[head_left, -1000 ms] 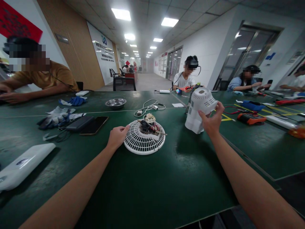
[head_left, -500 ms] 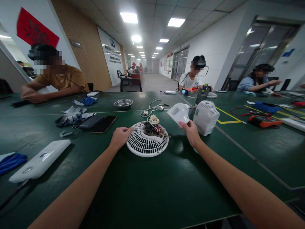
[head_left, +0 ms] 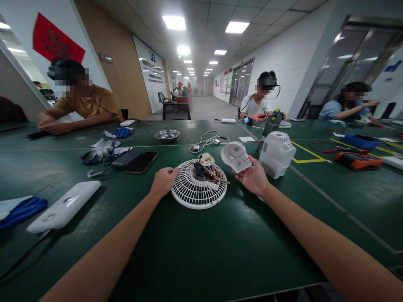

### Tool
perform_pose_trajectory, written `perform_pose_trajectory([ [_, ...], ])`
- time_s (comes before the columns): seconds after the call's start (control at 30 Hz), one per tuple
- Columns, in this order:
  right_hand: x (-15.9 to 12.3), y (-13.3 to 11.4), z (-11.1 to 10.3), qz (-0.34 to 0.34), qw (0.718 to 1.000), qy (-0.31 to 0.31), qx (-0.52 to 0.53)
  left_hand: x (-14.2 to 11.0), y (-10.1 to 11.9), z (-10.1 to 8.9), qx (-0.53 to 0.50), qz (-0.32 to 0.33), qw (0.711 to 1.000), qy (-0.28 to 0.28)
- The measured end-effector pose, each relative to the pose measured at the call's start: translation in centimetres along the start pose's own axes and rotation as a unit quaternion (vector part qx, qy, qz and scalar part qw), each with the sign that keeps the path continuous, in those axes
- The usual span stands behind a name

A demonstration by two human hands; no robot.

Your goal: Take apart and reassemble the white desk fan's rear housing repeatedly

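Cradling a thin, whitish plastic shell with vent slots and a round hole [head_left: 233, 160], the right hand [head_left: 253, 178] is just right of the round white slatted plastic grille [head_left: 186, 191]. The shell lies ahead and to the left of the palm, near the grille's far right edge, tilted and seemingly raised off the green bench [head_left: 195, 247]. Thumb against its right edge and fingers beneath, the hand pinches it loosely. It should prove light and stiff, rather slippery, and liable to crack at the slots if squeezed; the plain edge under the thumb looks the safest hold.

On the grille sits an exposed dark mechanism with reddish wires and a cream round part [head_left: 206, 169]. At the grille's left rim, the left hand [head_left: 163, 182] has thumb and forefinger drawn together, apparently pinching the rim; its other fingertips are hidden.

Right of the grille, past the shell, a boxy white plastic housing [head_left: 277, 156] stands upright, with a grey bottle with a yellow-green top [head_left: 272, 122] behind it. Beyond the grille lies a looped white cable [head_left: 204, 139]; to its left, a black phone [head_left: 143, 162] and, farther off, a shallow shiny metal dish [head_left: 166, 135].
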State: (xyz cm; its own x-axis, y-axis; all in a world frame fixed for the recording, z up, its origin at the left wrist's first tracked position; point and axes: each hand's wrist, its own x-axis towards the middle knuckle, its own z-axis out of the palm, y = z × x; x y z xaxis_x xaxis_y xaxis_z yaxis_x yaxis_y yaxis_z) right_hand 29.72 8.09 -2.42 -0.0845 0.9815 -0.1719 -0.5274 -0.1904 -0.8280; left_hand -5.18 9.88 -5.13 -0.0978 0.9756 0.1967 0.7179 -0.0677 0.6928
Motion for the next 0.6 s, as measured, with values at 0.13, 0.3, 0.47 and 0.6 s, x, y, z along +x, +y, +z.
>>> perform_pose_trajectory([
  [0.13, -0.5, 0.3, 0.8, 0.012, 1.000, -0.012, -0.013, -0.1, 0.1, -0.1, 0.003, 0.001, 1.000, -0.003],
  [0.3, -0.7, 1.5, 3.0, -0.020, 1.000, 0.004, 0.010, -0.1, 0.6, -0.1, 0.008, 0.009, 1.000, -0.015],
  [0.47, -0.6, 2.8, 5.4, -0.052, 0.999, 0.007, 0.002, 0.0, 0.7, -0.1, 0.026, 0.021, 0.999, -0.022],
  [0.6, -1.1, 3.6, 5.8, -0.180, 0.977, -0.021, -0.116, -0.1, 0.7, -0.1, 0.046, 0.011, 0.999, -0.026],
])
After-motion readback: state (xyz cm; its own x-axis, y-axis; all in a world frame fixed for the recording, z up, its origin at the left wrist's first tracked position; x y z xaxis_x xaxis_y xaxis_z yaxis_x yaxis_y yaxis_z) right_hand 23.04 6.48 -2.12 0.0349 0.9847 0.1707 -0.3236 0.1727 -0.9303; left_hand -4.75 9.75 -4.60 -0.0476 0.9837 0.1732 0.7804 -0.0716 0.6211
